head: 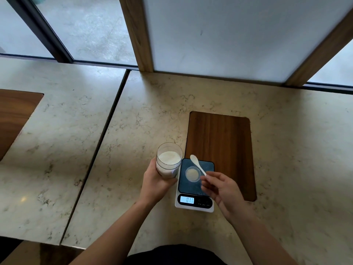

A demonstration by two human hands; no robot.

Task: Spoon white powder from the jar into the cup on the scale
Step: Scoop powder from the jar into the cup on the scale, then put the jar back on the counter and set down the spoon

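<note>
My left hand [155,183] grips a clear jar [169,159] holding white powder, lifted just left of the scale [194,186]. A small clear cup [193,174] with a little powder in its bottom stands on the scale's dark platform. My right hand [222,188] pinches the handle end of a small white spoon [197,164]. The spoon's bowl points up and left, above the platform's far edge between the jar and the cup. The lit display reads numbers that look like 017.
The scale sits on a marble counter [133,131], its right part overlapping a dark wooden inset panel [221,146]. Another wooden panel [13,115] lies at far left. A seam [107,127] splits the counter. A wood-framed frosted panel [229,35] rises behind.
</note>
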